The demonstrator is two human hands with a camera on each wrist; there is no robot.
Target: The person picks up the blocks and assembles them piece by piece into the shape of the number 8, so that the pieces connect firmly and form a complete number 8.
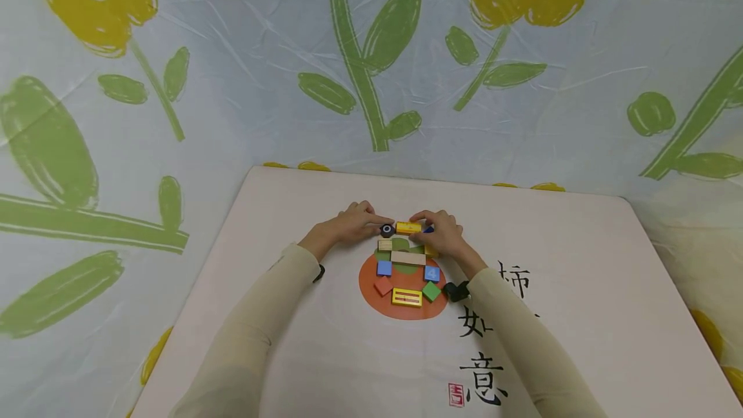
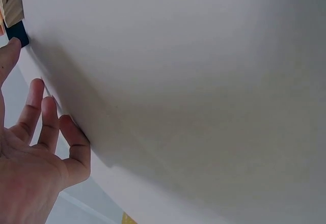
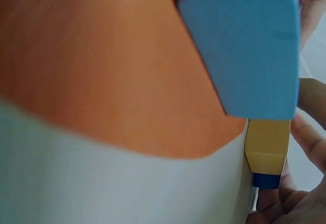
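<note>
My left hand (image 1: pixel 355 222) lies at the left of the top row, index finger extended along the far side of a dark block with a white ring (image 1: pixel 387 231). In the left wrist view a fingertip touches this dark block (image 2: pixel 18 34), and the other fingers are spread. Thumb and index finger of my right hand (image 1: pixel 442 232) pinch a yellow rectangular block (image 1: pixel 409 228) beside the dark one. A dark blue block (image 1: pixel 429 229) shows partly under that hand. Nearer me, a yellow block (image 1: pixel 431 251) is partly covered by the same hand.
Below lie a wooden block (image 1: pixel 385 245), a long pale block (image 1: pixel 408 258), blue blocks (image 1: pixel 384 268), a red block (image 1: pixel 383 286), a green block (image 1: pixel 431 291) and a striped yellow block (image 1: pixel 407 297). They sit about an orange persimmon print on the pale table (image 1: pixel 325 353). Flowered cloth (image 1: pixel 244 82) stands behind.
</note>
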